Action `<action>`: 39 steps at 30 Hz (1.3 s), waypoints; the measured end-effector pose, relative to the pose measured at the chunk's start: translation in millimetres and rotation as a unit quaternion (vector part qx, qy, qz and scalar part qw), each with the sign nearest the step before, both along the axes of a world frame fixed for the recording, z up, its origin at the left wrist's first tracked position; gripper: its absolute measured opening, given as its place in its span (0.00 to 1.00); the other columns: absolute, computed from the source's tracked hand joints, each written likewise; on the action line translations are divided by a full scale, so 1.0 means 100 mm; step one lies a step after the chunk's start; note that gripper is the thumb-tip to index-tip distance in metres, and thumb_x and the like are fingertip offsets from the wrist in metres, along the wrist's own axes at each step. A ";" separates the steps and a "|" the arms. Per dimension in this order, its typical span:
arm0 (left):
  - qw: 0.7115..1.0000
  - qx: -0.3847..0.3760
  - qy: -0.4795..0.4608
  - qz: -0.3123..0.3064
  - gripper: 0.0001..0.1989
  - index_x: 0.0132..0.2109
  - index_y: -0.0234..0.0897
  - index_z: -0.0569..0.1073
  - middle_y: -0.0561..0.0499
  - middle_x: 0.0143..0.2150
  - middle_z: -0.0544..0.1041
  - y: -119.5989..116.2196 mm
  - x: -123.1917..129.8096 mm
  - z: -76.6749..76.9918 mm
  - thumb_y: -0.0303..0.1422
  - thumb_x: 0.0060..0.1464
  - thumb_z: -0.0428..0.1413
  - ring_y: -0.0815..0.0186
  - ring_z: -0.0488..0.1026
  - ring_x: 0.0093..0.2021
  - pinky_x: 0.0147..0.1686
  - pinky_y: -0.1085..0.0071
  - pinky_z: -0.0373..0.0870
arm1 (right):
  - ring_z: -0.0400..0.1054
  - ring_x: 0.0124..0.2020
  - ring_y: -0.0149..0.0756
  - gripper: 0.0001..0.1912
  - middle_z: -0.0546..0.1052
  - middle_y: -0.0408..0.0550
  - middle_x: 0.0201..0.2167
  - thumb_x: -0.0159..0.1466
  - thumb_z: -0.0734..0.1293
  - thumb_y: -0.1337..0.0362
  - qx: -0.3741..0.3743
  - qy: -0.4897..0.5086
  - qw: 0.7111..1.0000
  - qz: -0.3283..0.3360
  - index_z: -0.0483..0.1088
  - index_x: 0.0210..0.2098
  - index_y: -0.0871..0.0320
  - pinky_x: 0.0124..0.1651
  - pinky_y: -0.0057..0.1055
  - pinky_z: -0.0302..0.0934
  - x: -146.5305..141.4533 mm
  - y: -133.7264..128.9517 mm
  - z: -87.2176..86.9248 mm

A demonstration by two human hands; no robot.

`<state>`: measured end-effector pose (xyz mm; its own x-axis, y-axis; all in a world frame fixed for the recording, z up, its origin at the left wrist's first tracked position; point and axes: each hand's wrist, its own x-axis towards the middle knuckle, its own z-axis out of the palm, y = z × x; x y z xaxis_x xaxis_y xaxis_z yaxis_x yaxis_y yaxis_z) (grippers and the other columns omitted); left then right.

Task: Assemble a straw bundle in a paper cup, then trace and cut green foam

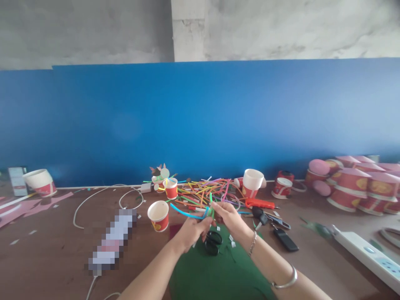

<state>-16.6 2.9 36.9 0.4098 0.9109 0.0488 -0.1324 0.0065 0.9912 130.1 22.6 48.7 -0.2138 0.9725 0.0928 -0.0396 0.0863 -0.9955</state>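
Observation:
My left hand [195,230] is closed in a pinch around a small bunch of thin blue and green strips. One long blue strip [186,213] sticks out of it to the left, slightly curved. Fingers of my right hand [229,217] pinch the same bunch from the other side, where a green strip [211,197] points upward. Whether the strips are paper or plastic I cannot tell. Black-handled scissors [214,242] lie just below my hands on a dark green sheet [218,275]; their blades are hidden.
Behind my hands spreads a pile of coloured strips [200,189]. Paper cups [158,216] stand around it, with a taller stack [252,182] behind. To the right are an orange-red tool [260,203], keys [260,215], a power strip [368,254] and pink-topped cups [351,183]. A pixelated phone-like object [114,239] lies left.

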 end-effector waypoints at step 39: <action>0.973 -0.051 -0.174 0.145 0.15 0.35 0.33 0.75 0.46 0.32 0.79 0.07 0.02 0.01 0.39 0.42 0.64 0.66 0.74 0.31 0.34 0.71 0.68 | 0.48 0.17 0.24 0.22 0.58 0.37 0.12 0.50 0.70 0.51 -0.020 0.003 0.995 -0.098 0.59 0.14 0.59 0.22 0.27 0.41 0.14 0.12 0.00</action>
